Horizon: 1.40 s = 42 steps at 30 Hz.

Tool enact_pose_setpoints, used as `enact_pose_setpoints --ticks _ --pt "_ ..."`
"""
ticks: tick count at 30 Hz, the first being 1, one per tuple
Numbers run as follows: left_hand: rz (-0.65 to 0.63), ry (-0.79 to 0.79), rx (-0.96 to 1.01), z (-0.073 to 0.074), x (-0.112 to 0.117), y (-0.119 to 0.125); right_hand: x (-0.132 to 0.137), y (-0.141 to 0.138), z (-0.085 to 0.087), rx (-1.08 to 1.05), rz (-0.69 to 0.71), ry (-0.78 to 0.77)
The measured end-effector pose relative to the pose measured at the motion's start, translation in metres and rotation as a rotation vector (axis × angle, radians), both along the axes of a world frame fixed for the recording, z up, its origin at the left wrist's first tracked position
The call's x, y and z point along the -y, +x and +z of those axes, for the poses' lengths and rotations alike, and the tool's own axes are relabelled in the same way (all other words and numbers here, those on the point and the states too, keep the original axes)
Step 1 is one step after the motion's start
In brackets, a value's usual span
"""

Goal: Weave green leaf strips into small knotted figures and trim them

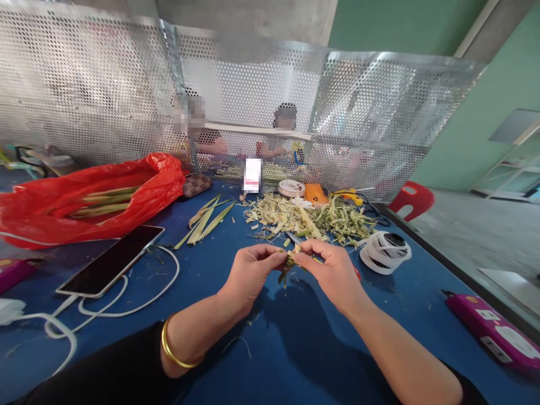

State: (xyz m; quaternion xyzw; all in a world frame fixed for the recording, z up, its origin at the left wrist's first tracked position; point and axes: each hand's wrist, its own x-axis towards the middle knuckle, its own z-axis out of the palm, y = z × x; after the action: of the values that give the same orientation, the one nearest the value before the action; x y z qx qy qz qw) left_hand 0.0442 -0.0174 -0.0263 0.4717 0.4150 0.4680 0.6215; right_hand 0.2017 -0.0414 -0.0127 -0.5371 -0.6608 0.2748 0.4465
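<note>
Between the fingertips of both hands is a small bundle of green-yellow leaf strips (pixel 286 270), with short ends hanging down. My left hand (pixel 253 270), a gold bangle at its wrist, pinches one side. My right hand (pixel 327 267) pinches the other side, close to the left thumb. Just behind the fingers lie scissors (pixel 294 237), partly hidden by the right hand; a bit of red shows beside that hand. Beyond them spreads a heap of shredded leaf scraps (pixel 312 219). Several long leaf strips (pixel 206 222) lie to the left of the heap.
A red plastic bag (pixel 160 180) holding long leaves lies at left, near a tablet (pixel 112 261) with a white cable (pixel 169 287). At right are a white spool (pixel 386 253) and a purple box (pixel 489 326). A perforated metal screen (pixel 253 73) stands behind; two people sit beyond it.
</note>
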Motion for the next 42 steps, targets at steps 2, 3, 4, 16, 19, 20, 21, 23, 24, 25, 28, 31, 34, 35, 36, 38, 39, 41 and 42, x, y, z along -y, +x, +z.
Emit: enact_pose_setpoints --ticks 2,3,4,16,19,20,21,23,24,25,28,31,34,35,36,38,39,41,42 --pt "-0.031 -0.063 0.041 -0.0011 -0.0004 0.0005 -0.0021 0.0007 -0.0017 -0.042 0.004 -0.028" --pt "-0.055 -0.09 0.056 -0.0012 -0.0004 0.0005 -0.0031 0.0011 -0.0026 -0.054 0.002 -0.032" --pt "-0.082 -0.109 0.065 -0.0009 -0.0004 0.0003 -0.004 0.0016 -0.0034 -0.062 -0.003 -0.031" --pt "-0.102 -0.148 0.161 0.0012 0.0008 -0.0031 -0.0054 0.0066 -0.0018 -0.106 -0.073 -0.01" --pt "-0.092 -0.168 0.158 0.0024 0.0024 -0.0025 -0.0043 0.0035 -0.0028 -0.052 -0.059 -0.03" --pt "-0.093 -0.176 0.149 0.0031 0.003 -0.0024 -0.0038 0.0024 -0.003 -0.035 -0.064 -0.037" --pt "-0.095 -0.181 0.136 0.0037 0.0035 -0.0023 -0.0032 0.0015 -0.0031 -0.024 -0.072 -0.043" --pt "-0.1 -0.176 0.105 0.0043 0.0038 -0.0023 -0.0025 0.0009 -0.0035 -0.022 -0.082 -0.062" --pt "-0.1 -0.167 0.087 0.0043 0.0036 -0.0023 -0.0024 0.0012 -0.0038 -0.032 -0.076 -0.076" --pt "-0.098 -0.157 0.071 0.004 0.0032 -0.0023 -0.0024 0.0016 -0.0042 -0.048 -0.062 -0.09" --pt "-0.08 -0.147 0.052 0.0031 0.0015 -0.0024 -0.0028 0.0028 -0.0054 -0.122 -0.008 -0.118" --pt "-0.079 -0.158 0.066 0.0029 0.0007 -0.0023 -0.0026 0.0022 -0.0055 -0.186 0.006 -0.141" --pt "-0.08 -0.173 0.087 0.0033 0.0012 -0.0023 -0.0019 0.0002 -0.0047 -0.232 -0.002 -0.16" --pt "-0.077 -0.18 0.099 0.0034 0.0014 -0.0023 -0.0017 -0.0004 -0.0045 -0.248 0.005 -0.169" --pt "-0.073 -0.187 0.112 0.0034 0.0016 -0.0023 -0.0017 -0.0009 -0.0044 -0.26 0.013 -0.179" --pt "-0.065 -0.199 0.134 0.0034 0.0019 -0.0023 -0.0017 -0.0014 -0.0045 -0.256 0.021 -0.195" --pt "-0.066 -0.205 0.141 0.0034 0.0021 -0.0023 -0.0017 -0.0015 -0.0048 -0.235 0.012 -0.192" --pt "-0.077 -0.215 0.147 0.0032 0.0024 -0.0023 -0.0019 -0.001 -0.0055 -0.171 -0.026 -0.167" --pt "-0.083 -0.217 0.15 0.0031 0.0025 -0.0023 -0.0021 -0.0005 -0.0061 -0.143 -0.042 -0.152"
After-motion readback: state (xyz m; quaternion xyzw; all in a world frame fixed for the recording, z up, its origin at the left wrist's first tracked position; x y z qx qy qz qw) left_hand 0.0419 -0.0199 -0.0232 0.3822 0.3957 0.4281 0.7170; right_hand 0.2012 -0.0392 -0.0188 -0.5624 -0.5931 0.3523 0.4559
